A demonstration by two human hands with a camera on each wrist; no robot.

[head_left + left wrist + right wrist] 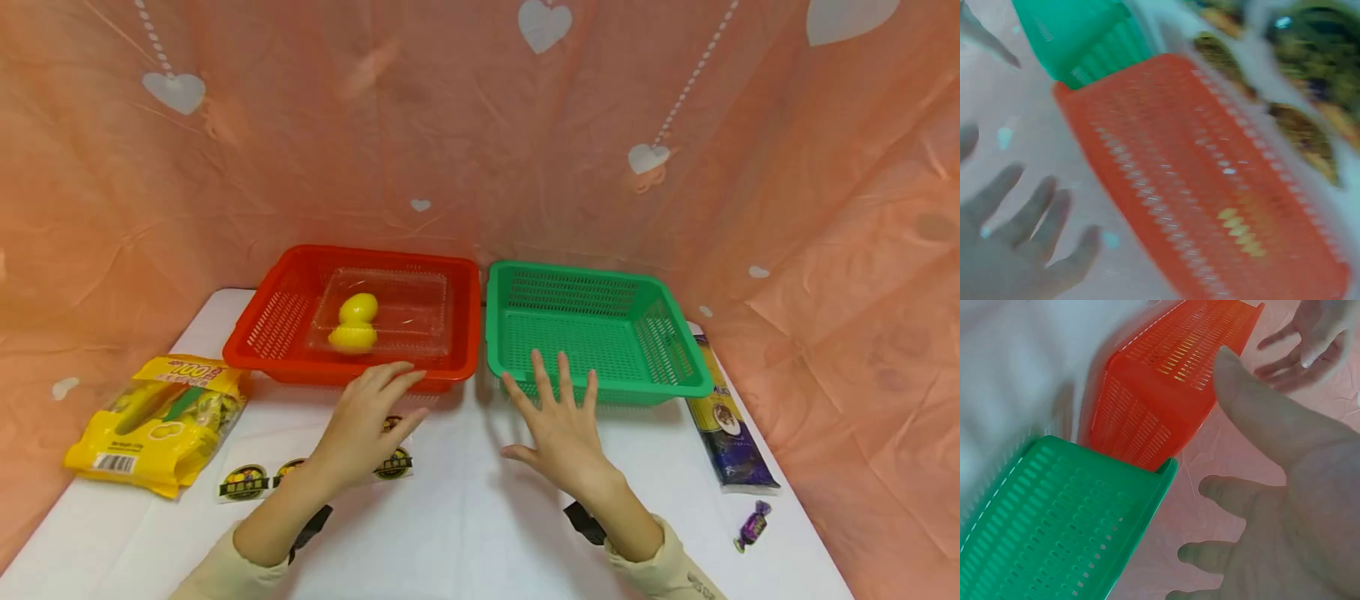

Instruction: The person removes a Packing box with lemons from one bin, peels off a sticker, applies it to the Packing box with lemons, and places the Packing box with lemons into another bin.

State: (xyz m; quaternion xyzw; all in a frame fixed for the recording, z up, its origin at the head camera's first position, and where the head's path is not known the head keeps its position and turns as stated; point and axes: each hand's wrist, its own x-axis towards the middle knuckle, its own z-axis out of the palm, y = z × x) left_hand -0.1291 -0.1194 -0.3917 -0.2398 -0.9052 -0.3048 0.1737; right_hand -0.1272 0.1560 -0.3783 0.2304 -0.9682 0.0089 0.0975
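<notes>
My left hand (369, 425) hovers just in front of the red basket (262, 367), its fingers loosely bent and holding nothing. Inside that basket lies a clear plastic box (412, 317) with two lemons (358, 308) at its left part; whether they are in or under the plastic I cannot tell. Before the green basket (600, 385), my right hand (564, 433) is spread wide with nothing in it. The right wrist view shows its thumb and fingers apart beside the green basket wall. No contact between either hand and a basket is plain.
Left on the white table sits a yellow snack bag (161, 421). Fruit-label stickers (243, 482) lie under the left forearm. To the right are a purple and gold packet (727, 417) and a small purple wrapped candy (752, 527). A pink curtain (465, 150) hangs behind.
</notes>
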